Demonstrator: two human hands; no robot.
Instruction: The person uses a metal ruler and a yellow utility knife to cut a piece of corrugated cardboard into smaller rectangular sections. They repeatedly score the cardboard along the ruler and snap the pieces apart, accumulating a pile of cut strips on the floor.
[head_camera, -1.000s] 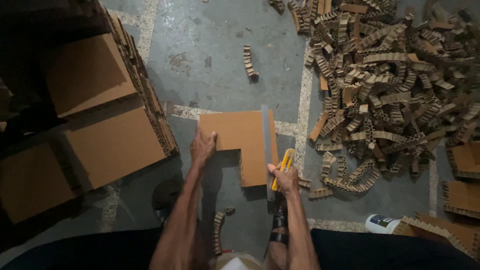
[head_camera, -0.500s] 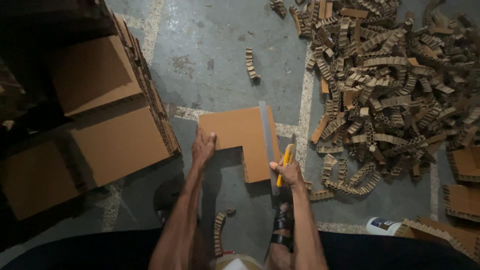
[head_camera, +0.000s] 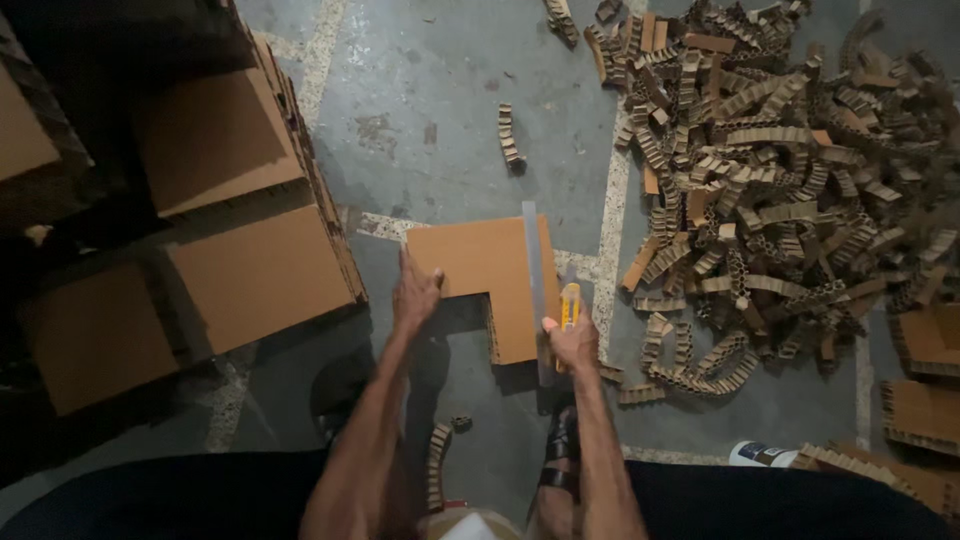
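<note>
**A:** What can't you see well here?

**B:** Your legs are just a dark band along the bottom edge. Your foot in a sandal (head_camera: 562, 452) is half hidden under your right arm. The top left corner is too dark to make out. A white thing (head_camera: 762, 455) near the bottom right is partly covered by cardboard, so you can't tell what it is.

**A:** What are your hands doing?

**B:** Your left hand (head_camera: 415, 292) lies flat with its fingers spread, pressing on the L-shaped cardboard piece (head_camera: 490, 272). That piece lies on the grey floor (head_camera: 440, 120), right in front of you. Your right hand (head_camera: 575, 340) is wrapped tight around a yellow knife (head_camera: 569, 305). The knife sits just beside a long grey ruler (head_camera: 534, 270) that lies along the right side of the piece. You can't see the blade.

**A:** Are there any boxes or bins?

**B:** You can't tell. On the left are stacks of flat cardboard sheets (head_camera: 255, 275). On the right, a big pile of cut cardboard strips (head_camera: 790, 170) lies loose on the floor. One strip (head_camera: 510, 135) lies alone, well apart from the pile.
</note>
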